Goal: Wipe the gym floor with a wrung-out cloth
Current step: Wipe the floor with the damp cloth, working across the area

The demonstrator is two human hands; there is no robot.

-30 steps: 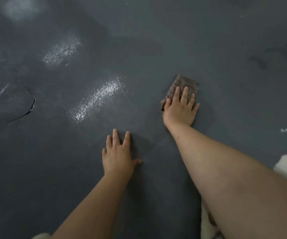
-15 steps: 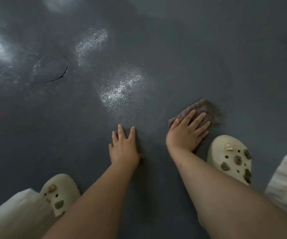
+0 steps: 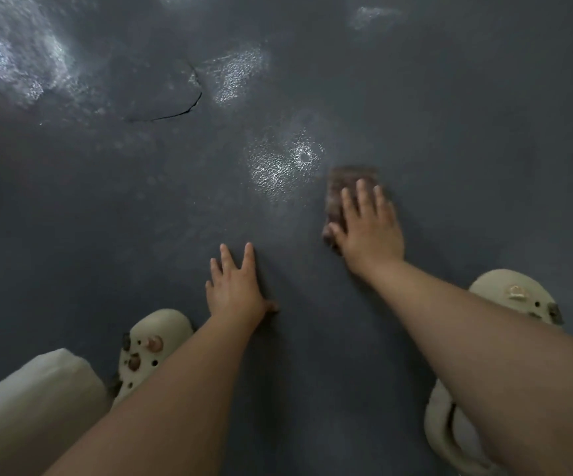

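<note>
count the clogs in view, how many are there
2. The left clog sits at lower left, just left of the left forearm and beside the pale trouser leg. The right clog is at the right edge, partly hidden behind the right forearm.

Both forearms are bare, with no sleeve seen down to the left hand [image 3: 235,286] and the right hand [image 3: 369,228]. Pale cream clog-style shoes are worn, the left shoe [image 3: 151,348] and the right shoe [image 3: 515,300], each perforated with round holes and studded with small charms. A light beige trouser leg [image 3: 30,400] is seen at the lower left.
</note>
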